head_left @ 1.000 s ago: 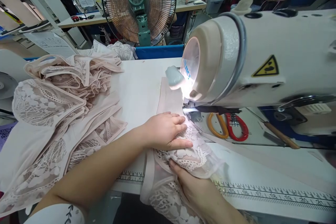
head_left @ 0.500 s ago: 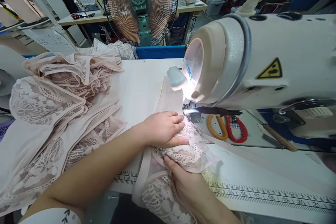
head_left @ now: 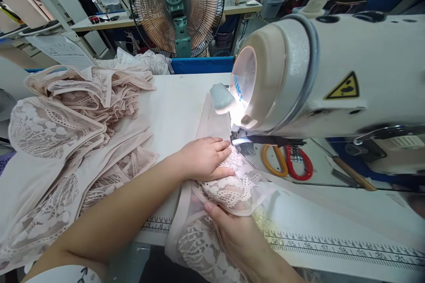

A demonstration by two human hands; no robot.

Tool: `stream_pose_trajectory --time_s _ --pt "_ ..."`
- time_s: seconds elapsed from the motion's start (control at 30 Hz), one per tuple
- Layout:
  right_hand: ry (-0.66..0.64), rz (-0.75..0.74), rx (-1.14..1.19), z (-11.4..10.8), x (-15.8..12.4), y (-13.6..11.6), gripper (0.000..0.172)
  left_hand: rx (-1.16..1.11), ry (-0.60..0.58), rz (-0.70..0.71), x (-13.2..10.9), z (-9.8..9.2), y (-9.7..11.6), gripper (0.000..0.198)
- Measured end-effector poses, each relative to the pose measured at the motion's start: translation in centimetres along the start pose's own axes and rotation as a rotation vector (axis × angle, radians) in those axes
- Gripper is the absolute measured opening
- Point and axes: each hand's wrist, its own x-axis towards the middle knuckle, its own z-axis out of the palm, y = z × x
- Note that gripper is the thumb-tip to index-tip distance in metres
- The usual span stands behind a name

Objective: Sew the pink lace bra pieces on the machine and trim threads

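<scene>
A pale pink lace piece (head_left: pixel 232 188) lies on the white table under the sewing machine's presser foot (head_left: pixel 241 143). My left hand (head_left: pixel 206 159) rests flat on the fabric just left of the needle, fingers stretched out together. My right hand (head_left: pixel 239 239) comes from the near edge with its fingers tucked under the lace and the thumb on top, gripping the fabric's fold. The white sewing machine (head_left: pixel 318 75) fills the right side, its lamp lighting the needle area.
A heap of pink lace garments (head_left: pixel 73 128) covers the left of the table. Orange and red scissors (head_left: pixel 287 161) lie behind the needle under the machine arm. A standing fan (head_left: pixel 175 9) is at the far edge. A printed ruler (head_left: pixel 332 247) runs along the near edge.
The lace has slid slightly toward the needle. My right hand has shifted a little left and nearer along the fold; my left hand stays flat on the fabric.
</scene>
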Motion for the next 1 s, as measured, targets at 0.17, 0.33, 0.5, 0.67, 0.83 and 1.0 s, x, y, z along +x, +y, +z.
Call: stream_pose_trajectory --time_s 0.17,0.33,0.5,0.67,0.83,1.0 --pt "-0.034 0.024 0.097 0.4 0.1 -0.5 0.065 0.02 -0.027 -0.026 0.4 -0.2 -0.2 0.067" --pt "-0.03 -0.005 0.02 0.5 0.1 -0.8 0.069 0.048 -0.055 -0.038 0.8 -0.4 -0.6 0.066" --pt "0.012 -0.006 0.114 2.2 0.9 -1.8 0.073 0.107 -0.075 -0.08 1.3 -1.2 -0.7 0.059" --pt "0.063 -0.04 0.144 3.4 1.5 -2.2 0.071 -0.016 -0.095 -0.321 0.3 -3.0 1.5 0.052" --pt "0.029 -0.001 0.02 3.3 1.2 -1.3 0.073 -0.209 -0.196 -0.507 -2.3 -3.2 3.8 0.059" --pt "-0.118 0.082 -0.383 0.6 -1.7 -1.6 0.061 -0.122 -0.194 -0.363 -4.5 -1.7 1.5 0.067"
